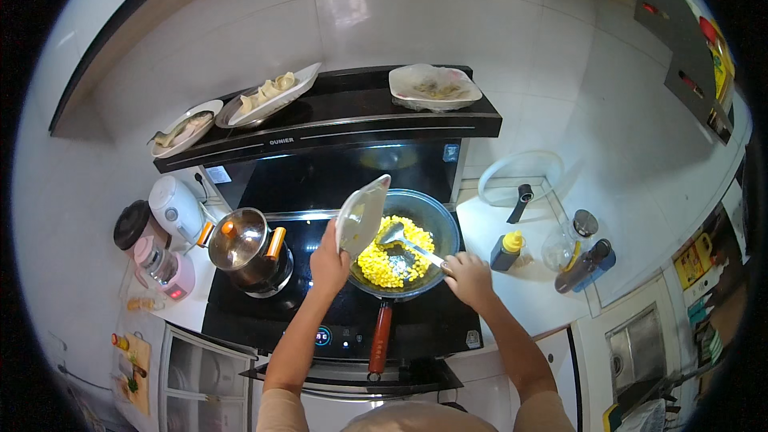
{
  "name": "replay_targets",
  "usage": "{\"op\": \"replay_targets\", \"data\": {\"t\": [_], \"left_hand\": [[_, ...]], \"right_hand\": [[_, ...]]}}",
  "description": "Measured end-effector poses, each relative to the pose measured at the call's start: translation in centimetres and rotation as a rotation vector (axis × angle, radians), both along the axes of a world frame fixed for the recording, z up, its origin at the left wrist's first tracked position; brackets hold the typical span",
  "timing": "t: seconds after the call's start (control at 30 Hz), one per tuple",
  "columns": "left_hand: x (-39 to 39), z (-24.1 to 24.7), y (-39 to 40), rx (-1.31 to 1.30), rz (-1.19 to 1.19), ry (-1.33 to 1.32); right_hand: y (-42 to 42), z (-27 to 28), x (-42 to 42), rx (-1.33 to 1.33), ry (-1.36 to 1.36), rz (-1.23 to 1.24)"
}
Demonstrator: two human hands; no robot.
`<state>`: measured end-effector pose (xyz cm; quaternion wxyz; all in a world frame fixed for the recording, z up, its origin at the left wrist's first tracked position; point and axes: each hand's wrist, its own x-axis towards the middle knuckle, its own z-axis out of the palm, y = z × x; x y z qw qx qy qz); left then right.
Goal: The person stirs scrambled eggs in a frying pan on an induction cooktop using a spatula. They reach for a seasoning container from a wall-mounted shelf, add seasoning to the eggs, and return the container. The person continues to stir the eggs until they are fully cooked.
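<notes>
My left hand [330,264] grips the rim of a white dish [361,219], which is tipped steeply over the left side of a dark frying pan [445,222]. Bits of yellow food cling to the dish's inner face. In my right hand [469,278] is the handle of a metal spatula [393,233], its blade resting among yellow corn kernels [384,270]. The kernels lie in a ring around a shiny, bare patch of the pan's bottom. A reddish-brown handle [380,339] points from the pan towards me.
A lidded pot [240,246] with orange handles stands left on the black cooktop [336,318]. Above, the range hood [360,123] bears a fish plate [183,129], a dumpling tray [270,96] and a wrapped dish [435,87]. A yellow-capped bottle [507,251] stands right.
</notes>
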<state>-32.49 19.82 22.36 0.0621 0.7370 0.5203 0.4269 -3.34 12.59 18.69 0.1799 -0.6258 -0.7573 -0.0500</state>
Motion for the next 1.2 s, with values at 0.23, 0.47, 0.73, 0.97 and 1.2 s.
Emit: {"op": "replay_targets", "data": {"t": [0.23, 0.47, 0.73, 0.97, 1.2], "left_hand": [[-0.8, -0.3, 1.4, -0.091, 0.081, -0.148], [-1.1, -1.1, 1.9, -0.039, 0.139, -0.163], [1.4, -2.0, 2.8, -0.015, 0.166, -0.185], [0.9, -0.9, 2.4, -0.097, 0.239, -0.278], [-0.6, -1.0, -1.6, -0.283, 0.026, -1.212]], "right_hand": [[-0.2, -2.5, 2.0, -0.248, -0.007, -0.068], [-6.4, 4.4, 3.0, -0.202, 0.147, -0.044], [-6.6, 4.2, 1.5, -0.007, 0.155, 0.044], [-7.1, 4.8, 4.8, -0.110, 0.011, -0.029], [-5.8, 4.0, 8.0, -0.127, 0.262, -0.034]]}}
